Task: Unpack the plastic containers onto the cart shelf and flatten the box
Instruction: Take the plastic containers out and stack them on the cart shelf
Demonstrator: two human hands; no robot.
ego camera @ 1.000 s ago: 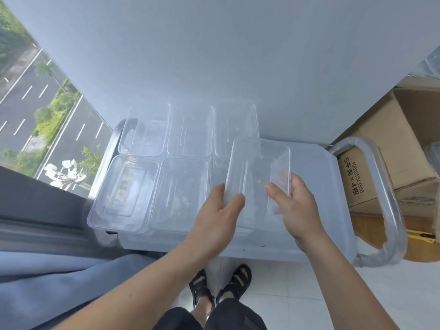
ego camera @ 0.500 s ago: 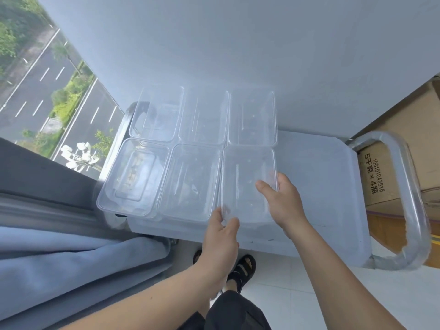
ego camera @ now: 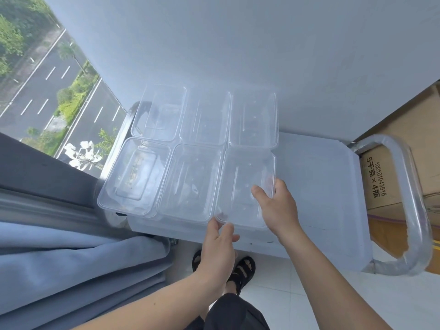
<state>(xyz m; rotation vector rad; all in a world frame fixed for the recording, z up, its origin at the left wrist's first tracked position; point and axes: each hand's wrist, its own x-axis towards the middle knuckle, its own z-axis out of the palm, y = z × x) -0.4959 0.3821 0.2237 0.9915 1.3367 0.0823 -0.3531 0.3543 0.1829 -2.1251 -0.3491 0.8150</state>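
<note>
A pale blue-grey plastic cart shelf (ego camera: 316, 182) carries six clear containers in two rows of three, filling its left part. The clear rectangular plastic container (ego camera: 242, 186) sits at the near edge of the shelf, last on the right of the near row and touching its neighbour. The right hand (ego camera: 278, 206) grips its right rim, thumb over the edge inside and fingers down the outer wall. The left hand (ego camera: 219, 248) is at the container's near left corner with fingertips on the rim; whether it pinches or only touches cannot be told. A brown cardboard box (ego camera: 390, 184) stands beyond the shelf's right edge, behind the cart's curved metal handle (ego camera: 415, 206).
</note>
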